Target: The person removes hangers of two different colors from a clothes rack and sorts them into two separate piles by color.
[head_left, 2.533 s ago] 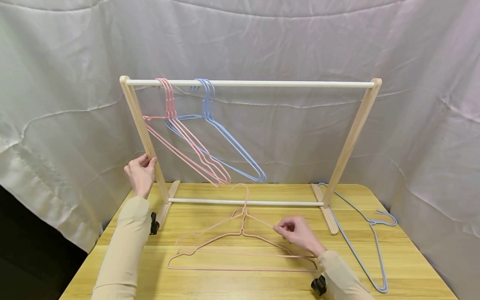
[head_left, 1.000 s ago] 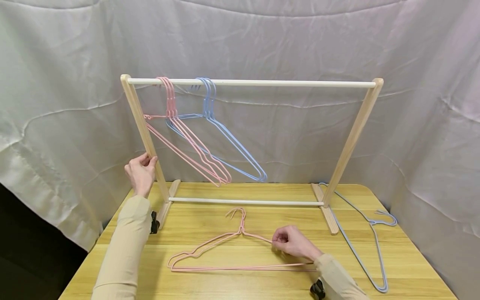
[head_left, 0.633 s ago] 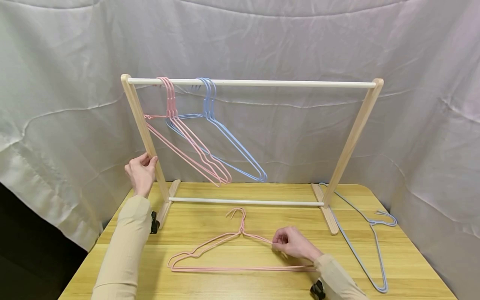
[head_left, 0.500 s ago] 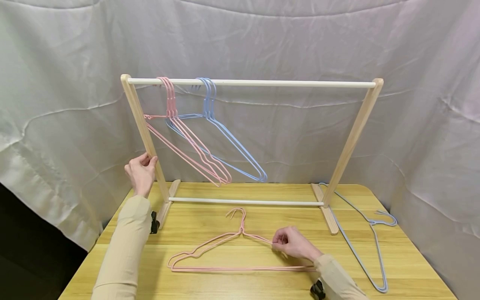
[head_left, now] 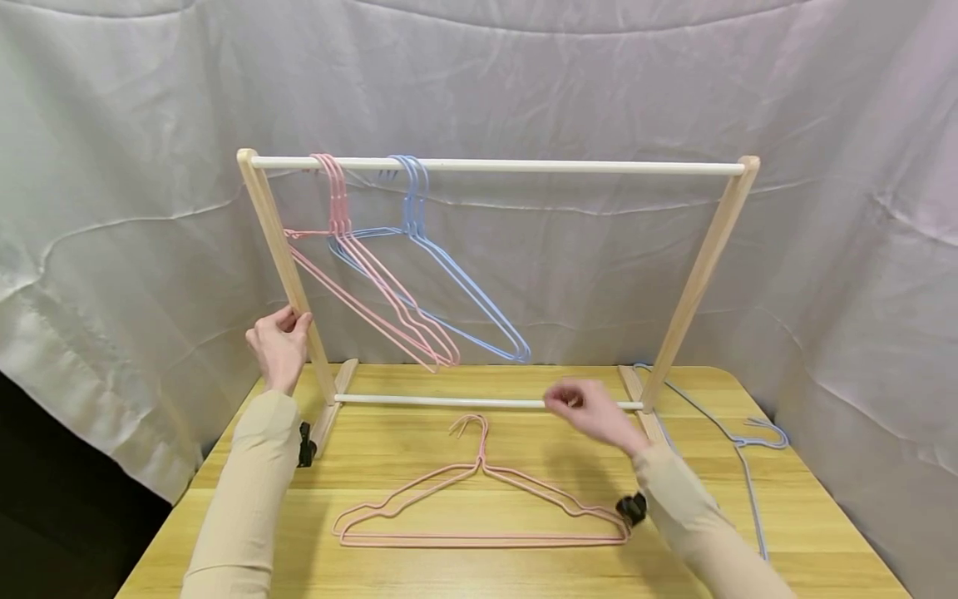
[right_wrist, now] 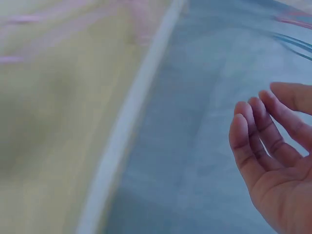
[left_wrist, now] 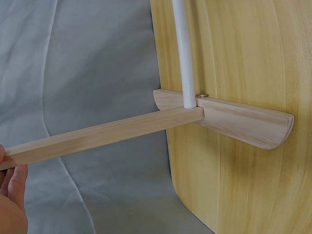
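Note:
Thumb and fingers of my left hand (head_left: pixel 280 349) pinch the rack's left wooden post (head_left: pixel 277 241), about midway up. The left wrist view shows this post (left_wrist: pixel 107 134) running down to its foot. My right hand (head_left: pixel 587 409) is in the air by the rack's lower white bar, fingers loosely bent and holding nothing; the right wrist view shows the palm (right_wrist: pixel 287 192) bare. In front of the rack, two pink hangers (head_left: pixel 482 546) lie overlapping on the table, hooks toward the rack.
Several pink hangers (head_left: pixel 340 216) and blue hangers (head_left: pixel 413 216) hang at the left of the top bar (head_left: pixel 569 166). More blue hangers (head_left: pixel 741 443) lie on the table at the right, partly behind my right arm. A grey curtain (head_left: pixel 584 91) surrounds the table.
A pink hanger was lowered onto the other one on the table. My right hand then let go and rose toward the rack. My left hand stays on the post.

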A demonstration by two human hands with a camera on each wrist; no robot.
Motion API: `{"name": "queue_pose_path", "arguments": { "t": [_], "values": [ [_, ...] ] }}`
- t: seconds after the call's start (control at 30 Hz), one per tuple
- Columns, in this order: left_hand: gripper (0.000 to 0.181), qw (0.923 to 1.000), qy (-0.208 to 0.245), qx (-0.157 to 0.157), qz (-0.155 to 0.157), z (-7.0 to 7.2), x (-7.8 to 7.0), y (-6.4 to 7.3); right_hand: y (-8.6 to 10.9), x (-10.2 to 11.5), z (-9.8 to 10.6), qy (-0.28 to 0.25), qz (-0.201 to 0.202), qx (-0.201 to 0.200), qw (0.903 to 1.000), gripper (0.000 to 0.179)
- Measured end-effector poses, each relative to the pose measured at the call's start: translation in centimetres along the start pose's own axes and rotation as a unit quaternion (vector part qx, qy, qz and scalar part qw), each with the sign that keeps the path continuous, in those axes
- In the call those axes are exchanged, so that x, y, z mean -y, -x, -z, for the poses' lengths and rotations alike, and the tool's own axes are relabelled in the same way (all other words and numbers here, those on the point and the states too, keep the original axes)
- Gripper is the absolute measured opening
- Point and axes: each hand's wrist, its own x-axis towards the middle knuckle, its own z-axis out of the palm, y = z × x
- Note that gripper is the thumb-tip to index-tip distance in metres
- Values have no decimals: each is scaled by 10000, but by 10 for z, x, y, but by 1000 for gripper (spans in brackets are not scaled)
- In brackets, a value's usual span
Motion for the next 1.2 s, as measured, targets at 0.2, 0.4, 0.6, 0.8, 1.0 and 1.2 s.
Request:
{"name": "queue_pose_path", "arguments": {
  "t": [0.2, 0.4, 0.6, 0.8, 1.0, 1.2],
  "values": [
    [32, 10000, -21, 36, -1, 1, -1, 0, -58, 56, 40, -1236, 106, -518, 9909, 25],
    [32, 10000, -46, 0, -31, 1, 0, 0, -102, 101, 43, -2580, -230, -117, 9658, 35],
    [32, 9999, -88, -18, -95, 1, 1, -1, -121, 112, 36, -2914, -530, 12, 9551, 35],
    [31, 9999, -74, -35, -135, 1, 0, -1, -127, 114, 33, -3094, -579, 106, 9491, 33],
    [30, 9997, -131, -104, -178, 1, 1, -1, -128, 115, 33, -3064, -497, 196, 9504, 33],
    [31, 9999, -102, -53, -128, 1, 0, -1, -129, 116, 34, -2834, -378, 282, 9578, 32]
  ]
}}
